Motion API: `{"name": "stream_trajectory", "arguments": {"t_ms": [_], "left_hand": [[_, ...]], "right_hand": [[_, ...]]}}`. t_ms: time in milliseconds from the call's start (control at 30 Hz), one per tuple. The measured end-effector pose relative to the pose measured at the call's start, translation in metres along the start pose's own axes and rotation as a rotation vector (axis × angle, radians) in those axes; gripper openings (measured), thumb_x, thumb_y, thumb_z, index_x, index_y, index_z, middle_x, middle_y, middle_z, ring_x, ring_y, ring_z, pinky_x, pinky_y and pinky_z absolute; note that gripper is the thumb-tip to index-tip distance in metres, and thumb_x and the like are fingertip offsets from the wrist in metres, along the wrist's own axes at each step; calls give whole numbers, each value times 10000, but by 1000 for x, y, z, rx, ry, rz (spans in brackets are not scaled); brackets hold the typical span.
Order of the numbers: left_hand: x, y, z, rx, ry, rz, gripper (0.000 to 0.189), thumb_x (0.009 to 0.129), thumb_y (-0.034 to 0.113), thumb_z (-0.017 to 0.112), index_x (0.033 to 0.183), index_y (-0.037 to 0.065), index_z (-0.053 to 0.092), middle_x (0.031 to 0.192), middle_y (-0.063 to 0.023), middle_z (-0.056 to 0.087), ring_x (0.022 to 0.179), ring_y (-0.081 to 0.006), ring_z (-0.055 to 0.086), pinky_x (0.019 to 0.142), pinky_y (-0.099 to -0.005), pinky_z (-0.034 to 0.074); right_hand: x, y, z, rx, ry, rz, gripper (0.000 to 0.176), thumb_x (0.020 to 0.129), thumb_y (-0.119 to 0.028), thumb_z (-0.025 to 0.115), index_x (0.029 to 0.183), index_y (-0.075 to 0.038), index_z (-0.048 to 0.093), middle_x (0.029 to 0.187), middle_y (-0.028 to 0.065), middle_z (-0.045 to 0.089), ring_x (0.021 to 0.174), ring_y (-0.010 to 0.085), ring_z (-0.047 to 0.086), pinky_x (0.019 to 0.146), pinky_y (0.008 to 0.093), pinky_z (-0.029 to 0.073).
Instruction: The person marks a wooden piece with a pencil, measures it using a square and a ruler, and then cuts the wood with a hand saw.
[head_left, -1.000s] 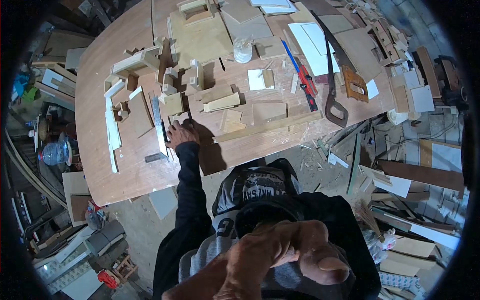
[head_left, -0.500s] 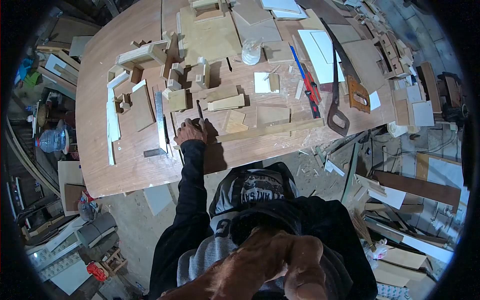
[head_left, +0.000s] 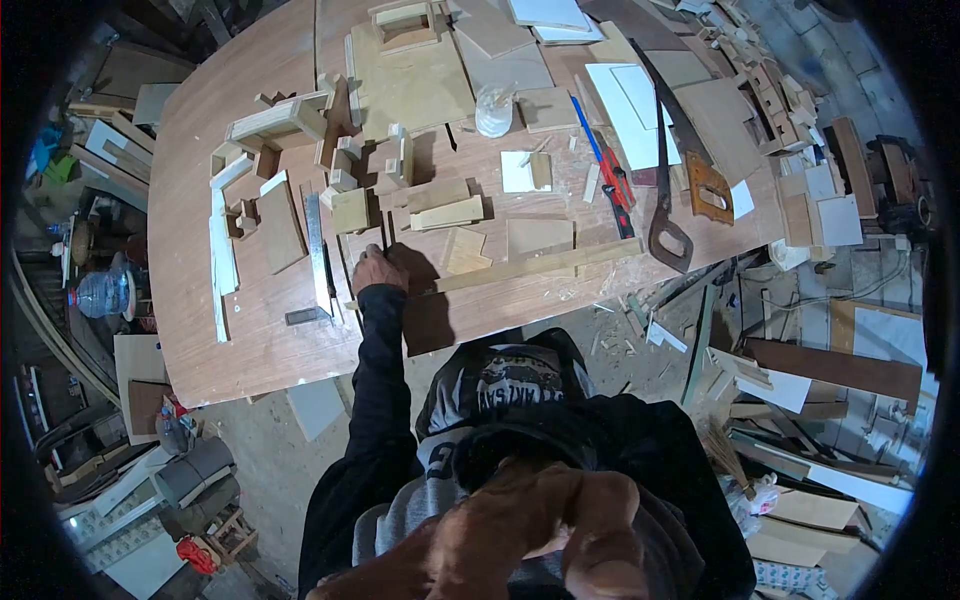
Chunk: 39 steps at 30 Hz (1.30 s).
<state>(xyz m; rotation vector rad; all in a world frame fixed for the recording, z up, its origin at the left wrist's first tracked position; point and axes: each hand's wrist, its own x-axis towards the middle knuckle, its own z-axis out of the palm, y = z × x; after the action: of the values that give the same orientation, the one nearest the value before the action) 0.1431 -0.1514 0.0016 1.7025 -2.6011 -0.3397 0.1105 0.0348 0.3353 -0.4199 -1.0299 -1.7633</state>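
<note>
My left hand rests near the table's front edge, its fingers closed around a thin dark pencil-like stick pointing away from me. A long narrow wooden strip runs to the right from beside this hand. Just beyond lie a small wooden block and a pale wedge-like piece. To the left is a metal try square. My right hand looms large and blurred close to the camera; its fingertips are cut off, so whether it holds anything cannot be made out.
On the wooden table are a handsaw, a second dark saw, a red and blue tool, a clear plastic cup and a box-like wooden assembly. Offcuts crowd the floor at the right.
My left hand has drawn the dark stick slightly left and toward me. The view has shifted a little. My right hand stays close to the camera.
</note>
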Motion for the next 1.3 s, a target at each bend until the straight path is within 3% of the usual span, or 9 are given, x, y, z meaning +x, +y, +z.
{"name": "stream_trajectory", "arguments": {"t_ms": [267, 667, 767, 800, 900, 933, 1033, 1200, 1300], "left_hand": [[5, -55, -34, 10, 180, -154, 213, 766, 250, 578, 811, 42, 565, 773, -191, 622, 752, -381, 623, 678, -462, 502], [31, -105, -40, 260, -29, -320, 283, 806, 249, 533, 1047, 107, 576, 1041, -124, 586, 1031, -335, 548, 841, -463, 464], [26, -103, -39, 221, 110, -289, 323, 788, 259, 557, 1068, 97, 551, 1025, -140, 581, 1015, -337, 547, 831, -457, 464], [25, -103, -37, 193, 213, -219, 350, 771, 257, 577, 1073, 84, 540, 1001, -150, 583, 986, -345, 554, 811, -452, 468], [13, -66, -36, -177, 314, -26, 431, 627, 103, 716, 1020, 36, 553, 925, -155, 602, 843, -355, 587, 729, -427, 478], [5, -45, -32, -306, 302, 115, 479, 580, 86, 753, 1018, 32, 567, 929, -150, 612, 845, -341, 589, 727, -410, 482], [-32, 34, -21, -412, 172, 587, 433, 677, 171, 692, 1075, 66, 558, 1000, -130, 579, 931, -324, 558, 787, -421, 452], [-72, 98, 4, -68, -79, 744, 512, 747, 312, 629, 1223, 182, 493, 1176, -50, 485, 1081, -254, 451, 849, -505, 349], [-70, 99, 44, 97, 10, 828, 516, 745, 309, 616, 1230, 188, 488, 1181, -16, 487, 1071, -217, 449, 882, -537, 288]], "right_hand": [[-8, 21, -10, 8, 4, -34, 573, 959, -425, 359, 1191, 87, 473, 1035, 186, 456, 882, 261, 431, 790, 443, 336], [-5, 0, -21, -87, -58, 31, 475, 966, -337, 389, 1189, 68, 496, 1022, 155, 480, 890, 252, 421, 733, 465, 358], [1, -36, -33, -523, -34, 198, 484, 908, -498, 402, 851, -44, 560, 807, 74, 483, 728, 193, 467, 648, 362, 368], [-12, -61, -42, -621, 48, 319, 469, 908, -455, 418, 955, -23, 596, 874, 161, 568, 817, 255, 539, 708, 376, 425], [-32, -137, -29, -1439, 696, 431, 131, 862, -146, 537, 889, -29, 591, 847, 74, 595, 756, 156, 561, 716, 294, 457], [-49, -170, -40, -1839, 669, 392, 90, 863, -95, 553, 866, -8, 576, 806, 54, 584, 771, 117, 547, 717, 264, 451], [-142, -266, -78, -2630, 1052, 399, 76, 848, -38, 573, 914, -1, 581, 792, 55, 596, 750, 142, 587, 706, 272, 464], [-158, -293, -93, -2978, 895, 361, 206, 781, -32, 582, 987, -28, 580, 940, 129, 619, 859, 288, 607, 784, 357, 479], [-148, -314, -109, -3273, 530, 804, 301, 757, -48, 547, 1057, -46, 573, 1068, 119, 586, 986, 287, 563, 863, 384, 450]]}}
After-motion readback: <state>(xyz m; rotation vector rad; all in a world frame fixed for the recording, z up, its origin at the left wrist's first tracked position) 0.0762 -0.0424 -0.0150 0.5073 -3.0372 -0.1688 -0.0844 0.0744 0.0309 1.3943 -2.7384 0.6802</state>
